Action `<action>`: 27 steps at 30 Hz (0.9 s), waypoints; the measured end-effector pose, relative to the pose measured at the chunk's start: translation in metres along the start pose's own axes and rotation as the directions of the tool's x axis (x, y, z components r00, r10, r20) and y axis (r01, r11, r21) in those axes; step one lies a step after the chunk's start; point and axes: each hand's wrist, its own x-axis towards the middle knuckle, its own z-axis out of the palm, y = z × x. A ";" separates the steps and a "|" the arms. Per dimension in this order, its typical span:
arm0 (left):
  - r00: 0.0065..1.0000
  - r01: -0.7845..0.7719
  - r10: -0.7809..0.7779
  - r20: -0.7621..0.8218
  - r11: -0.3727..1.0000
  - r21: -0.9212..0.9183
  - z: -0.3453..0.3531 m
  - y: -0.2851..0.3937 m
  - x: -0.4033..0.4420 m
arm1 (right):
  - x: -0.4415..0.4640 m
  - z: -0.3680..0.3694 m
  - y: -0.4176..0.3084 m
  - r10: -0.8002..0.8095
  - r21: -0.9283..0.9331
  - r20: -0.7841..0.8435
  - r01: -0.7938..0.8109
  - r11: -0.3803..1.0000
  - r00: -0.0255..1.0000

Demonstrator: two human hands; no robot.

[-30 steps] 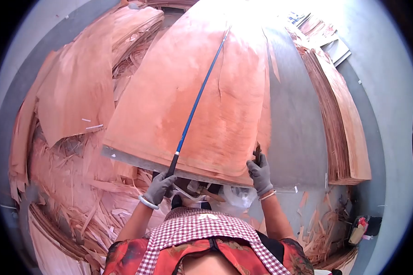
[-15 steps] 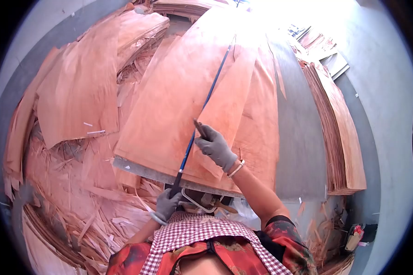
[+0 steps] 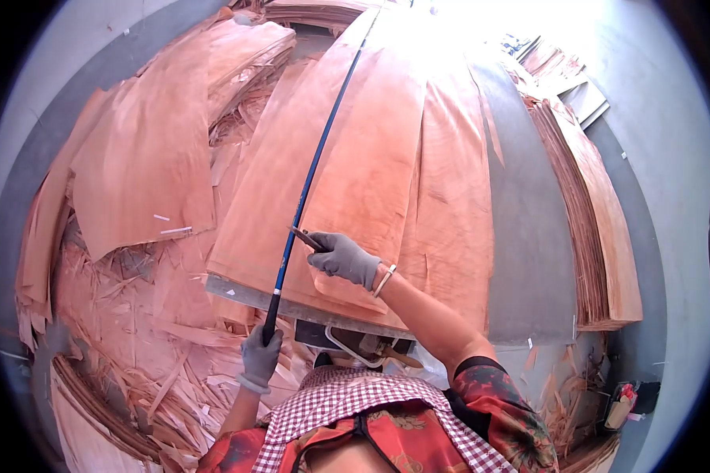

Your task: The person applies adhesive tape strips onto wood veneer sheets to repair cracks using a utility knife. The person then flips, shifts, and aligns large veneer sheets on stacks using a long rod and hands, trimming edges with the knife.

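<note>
My left hand (image 3: 260,359), in a grey glove, is closed round the black handle of a long blue pole (image 3: 311,167). The pole runs up and away over wide, thin sheets of wood veneer (image 3: 363,189) on a table. My right hand (image 3: 345,258), also gloved in grey, grips a short, dark, knife-like tool (image 3: 308,240). Its tip points left, close to the pole; whether they touch I cannot tell. Beneath this hand lies the near end of a veneer strip, its edge slightly raised.
Stacked veneer (image 3: 584,221) stands on the right beside a grey surface (image 3: 528,236). To the left, large sheets (image 3: 146,150) lie over a heap of torn scraps (image 3: 126,315). A grey table edge (image 3: 237,290) and a wooden-handled tool (image 3: 402,356) are near my body.
The pole has swung left, its far end now farther away at the top. My right hand moved left and slightly nearer with the tool. The veneer strip's left edge has shifted left.
</note>
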 end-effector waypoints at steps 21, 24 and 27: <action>0.869 0.444 -0.326 0.372 0.845 -0.298 0.055 0.022 0.018 | -0.144 -0.054 0.154 0.298 0.297 -0.673 -0.122 0.947 0.676; 0.855 0.459 -0.334 0.396 0.843 -0.281 0.054 0.024 0.019 | -0.137 -0.046 0.151 0.292 0.276 -0.642 -0.142 0.951 0.709; 0.847 0.465 -0.330 0.416 0.839 -0.282 0.051 0.020 0.020 | -0.129 -0.041 0.151 0.247 0.172 -0.678 -0.177 0.969 0.692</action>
